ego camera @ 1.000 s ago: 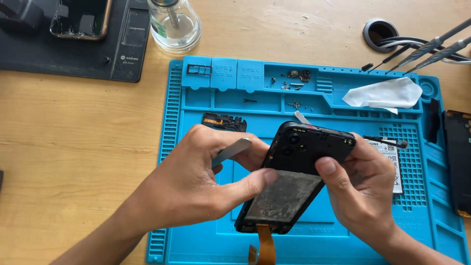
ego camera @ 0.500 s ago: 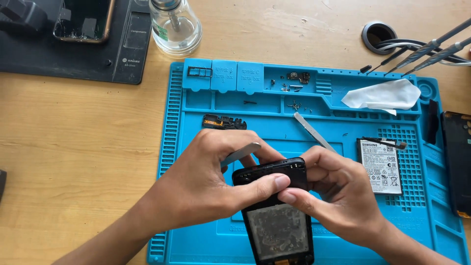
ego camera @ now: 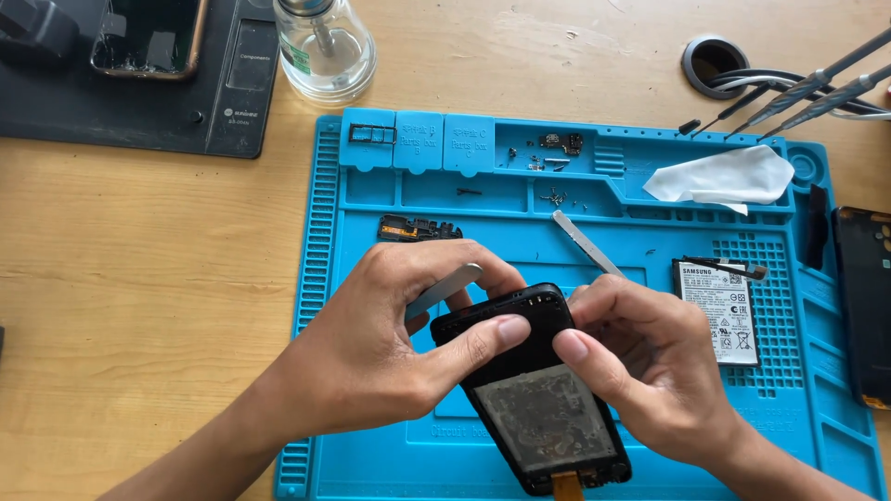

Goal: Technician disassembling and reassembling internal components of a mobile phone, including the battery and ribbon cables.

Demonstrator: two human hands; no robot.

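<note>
Phone frame (ego camera: 538,408), black and opened, lying at the near edge of the blue repair mat (ego camera: 371,186), dull grey patch of residue facing up, orange flex tail poking out at the bottom end. Left hand (ego camera: 390,353) closing on the frame's upper end, thumb pressing flat on the top face, fingers wrapping behind, grip also pinching a thin metal pry blade (ego camera: 444,289) sticking out between the fingers. Right hand (ego camera: 650,362) meeting it from the other side, thumb tip resting on the frame just beside the left thumb, fingers curling over the top right corner, grip pressing onto the frame.

Lying just right of the right hand, a flat battery (ego camera: 716,311) with a small brush across its top edge. Resting above the hands, a second metal spudger (ego camera: 587,243) set at a slant, and a small black circuit part (ego camera: 419,228) to the left. Farther back, tiny screws and parts sitting in the mat's trays, a crumpled white wipe (ego camera: 719,176) lying at the right. Standing on the wooden bench (ego camera: 139,278) beyond the mat, a glass dispenser bottle (ego camera: 325,46) and a dark pad with a cracked phone (ego camera: 148,37).
</note>
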